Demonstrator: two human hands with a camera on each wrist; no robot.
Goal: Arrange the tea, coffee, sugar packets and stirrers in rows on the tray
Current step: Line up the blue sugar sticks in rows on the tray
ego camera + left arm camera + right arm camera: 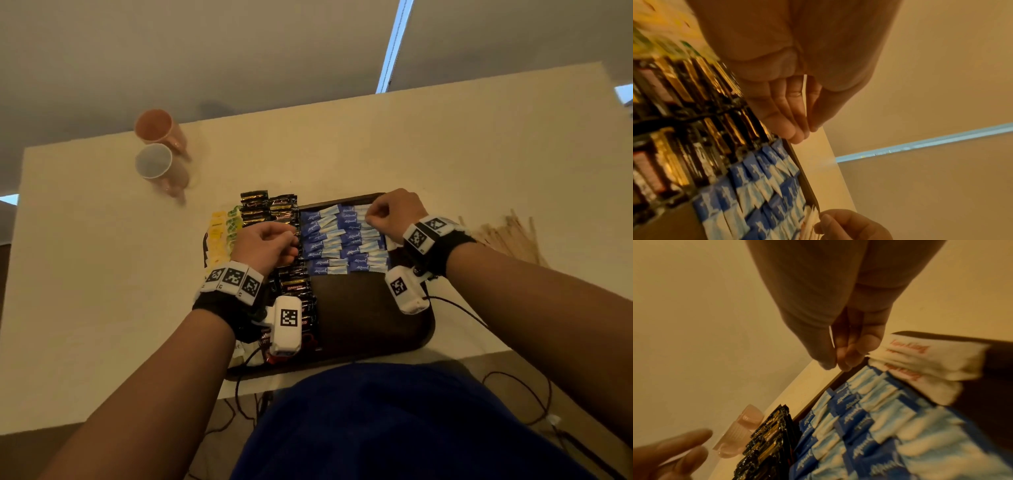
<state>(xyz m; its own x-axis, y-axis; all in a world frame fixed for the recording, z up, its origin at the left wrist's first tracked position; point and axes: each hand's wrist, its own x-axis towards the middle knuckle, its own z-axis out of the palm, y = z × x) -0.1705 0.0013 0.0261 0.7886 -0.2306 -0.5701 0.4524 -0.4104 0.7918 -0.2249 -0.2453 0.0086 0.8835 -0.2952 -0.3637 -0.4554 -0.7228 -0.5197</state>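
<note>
A dark brown tray (370,325) holds rows of blue sweetener packets (339,240), black coffee sachets (267,209) and yellow and green tea packets (222,233). White sugar packets with red print (920,360) lie in the tray's far right corner. My left hand (291,240) hovers over the seam between coffee and blue rows, pinching a thin white packet (804,95) seen edge-on. My right hand (371,219) is curled at the far right of the tray, pinching a thin white packet (831,337) beside the white ones. Wooden stirrers (510,233) lie on the table, right of the tray.
Two plastic cups, one pink (154,126) and one pale (154,164), stand at the table's far left. The tray's near half is bare dark surface. Cables trail off the table's near edge (479,318). My lap in blue cloth is below.
</note>
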